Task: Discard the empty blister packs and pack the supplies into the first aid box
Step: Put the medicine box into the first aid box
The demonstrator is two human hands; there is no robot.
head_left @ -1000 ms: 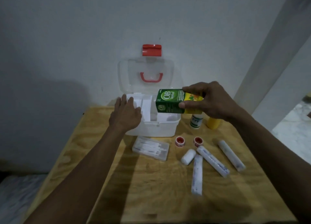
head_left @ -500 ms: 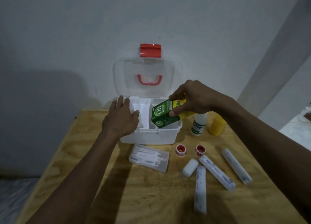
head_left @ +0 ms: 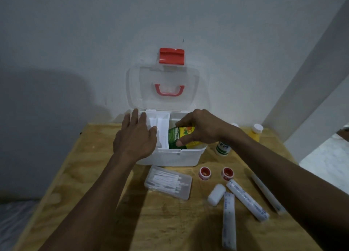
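The first aid box (head_left: 170,157) sits at the back of the plywood counter (head_left: 90,175), right up against the wall, with its clear lid (head_left: 163,88) flipped up and the red latch (head_left: 171,55) sticking up above it. Everything else is spread around the box. Just in front of it is a clear case of cotton swabs (head_left: 168,182), lying a bit skewed. To the front right of the box are two little red-capped jars (head_left: 204,173) side by side, then a short white roll (head_left: 216,194) and three long wrapped bandage rolls (head_left: 247,200) fanned out, well apart from the box. The right forearm crosses over that patch and covers part of the farthest roll. Just right of the box stands a white bottle with a green label (head_left: 222,148), partly hidden by the wrist, and a yellow bottle (head_left: 254,132) beyond it.

The green and yellow carton (head_left: 181,137) is partway down in the box's right side, next to the white divider tray (head_left: 162,127). It's tilted, long axis running roughly left to right, green end toward the tray. The right hand (head_left: 200,128) has it pinched, thumb on the near face, fingers over the top. The left hand (head_left: 135,137) rests flat with fingers spread on the left rim of the box, holding nothing.
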